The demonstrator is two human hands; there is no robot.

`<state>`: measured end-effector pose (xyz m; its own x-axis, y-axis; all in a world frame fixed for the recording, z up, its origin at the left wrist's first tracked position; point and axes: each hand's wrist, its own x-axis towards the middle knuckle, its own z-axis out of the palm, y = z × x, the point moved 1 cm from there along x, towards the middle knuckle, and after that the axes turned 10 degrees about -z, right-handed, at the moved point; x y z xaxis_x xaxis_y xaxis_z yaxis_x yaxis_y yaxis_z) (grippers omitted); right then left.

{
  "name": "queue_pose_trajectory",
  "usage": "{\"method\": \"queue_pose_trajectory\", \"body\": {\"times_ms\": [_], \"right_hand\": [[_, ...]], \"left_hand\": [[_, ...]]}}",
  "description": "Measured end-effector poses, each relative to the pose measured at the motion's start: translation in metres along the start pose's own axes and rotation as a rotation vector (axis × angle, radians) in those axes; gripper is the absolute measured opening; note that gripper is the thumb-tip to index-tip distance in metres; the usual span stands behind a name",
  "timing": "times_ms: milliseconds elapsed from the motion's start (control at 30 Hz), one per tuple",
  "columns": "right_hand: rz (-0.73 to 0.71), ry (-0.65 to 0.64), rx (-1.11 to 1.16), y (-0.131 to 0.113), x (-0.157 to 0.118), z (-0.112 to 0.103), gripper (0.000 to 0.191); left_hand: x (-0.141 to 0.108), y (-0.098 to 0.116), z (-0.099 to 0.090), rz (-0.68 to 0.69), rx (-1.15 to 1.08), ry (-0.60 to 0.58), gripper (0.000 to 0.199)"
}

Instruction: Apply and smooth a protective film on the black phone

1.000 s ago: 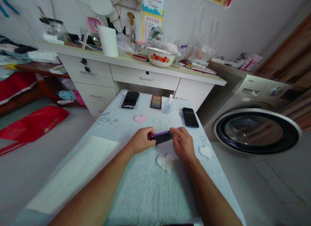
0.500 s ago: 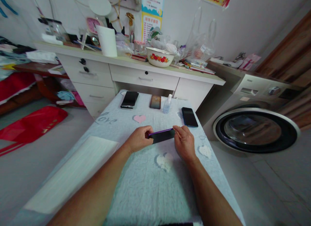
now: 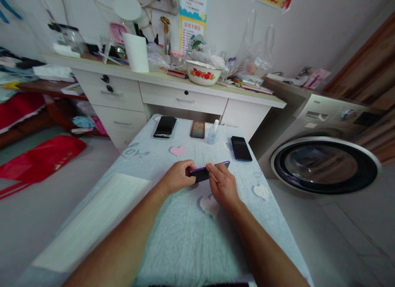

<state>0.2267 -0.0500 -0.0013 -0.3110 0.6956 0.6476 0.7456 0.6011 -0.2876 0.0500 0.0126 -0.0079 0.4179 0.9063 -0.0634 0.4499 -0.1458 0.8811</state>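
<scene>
A dark smartphone with a purple edge [image 3: 202, 174] is held tilted above the cloth-covered table. My left hand [image 3: 179, 176] grips its left end, thumb in front and fingers curled behind. Over the middle of the phone's upper edge, my right hand [image 3: 222, 183] is closed in a pinch. Something thin and pale seems to be between those fingertips, too small to make out. Beyond the hands stands a clear spray bottle [image 3: 212, 135] with a white cap. A second phone [image 3: 241, 148] lies to the right, and stacked phones [image 3: 165, 127] lie at the far left.
A small blurred-out brown item [image 3: 197, 129] lies beside the bottle. A folded white cloth or paper [image 3: 92, 221] stretches along the table's left side. Behind is a white desk [image 3: 182, 93] with a flowered bowl [image 3: 203, 72]. At right stands a washing machine [image 3: 327, 114].
My right hand has slid left along the phone's upper edge, from the right end to the middle, uncovering that end. My left hand keeps its grip.
</scene>
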Motion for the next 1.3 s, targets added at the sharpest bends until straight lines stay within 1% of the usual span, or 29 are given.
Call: {"method": "queue_pose_trajectory", "body": {"times_ms": [300, 433, 633, 900, 1000, 1133, 1200, 1300], "right_hand": [[-0.062, -0.105, 0.055, -0.016, 0.002, 0.004, 0.035], [-0.102, -0.132, 0.056, -0.021, 0.003, 0.004, 0.036], [-0.096, -0.178, 0.089, -0.027, 0.005, 0.003, 0.033], [-0.110, -0.126, 0.122, -0.019, 0.003, 0.003, 0.038], [-0.091, -0.118, 0.127, -0.017, 0.003, 0.001, 0.037], [-0.057, -0.120, 0.135, -0.014, 0.002, 0.000, 0.041], [-0.050, -0.107, 0.144, -0.012, 0.001, 0.000, 0.041], [-0.051, -0.078, 0.155, -0.010, 0.000, 0.001, 0.039]], "left_hand": [[0.000, 0.002, 0.000, 0.029, -0.008, -0.007, 0.010], [0.000, 0.003, 0.000, 0.034, -0.001, -0.011, 0.007], [-0.002, 0.003, 0.001, 0.027, -0.059, -0.047, 0.009], [-0.002, 0.004, 0.001, 0.021, 0.007, -0.013, 0.007], [-0.002, 0.004, 0.002, 0.021, 0.007, -0.011, 0.008], [-0.003, 0.004, 0.002, 0.010, 0.022, -0.004, 0.009], [-0.004, 0.007, 0.001, 0.005, 0.062, 0.006, 0.008], [-0.006, 0.013, 0.000, -0.010, 0.154, 0.053, 0.007]]}}
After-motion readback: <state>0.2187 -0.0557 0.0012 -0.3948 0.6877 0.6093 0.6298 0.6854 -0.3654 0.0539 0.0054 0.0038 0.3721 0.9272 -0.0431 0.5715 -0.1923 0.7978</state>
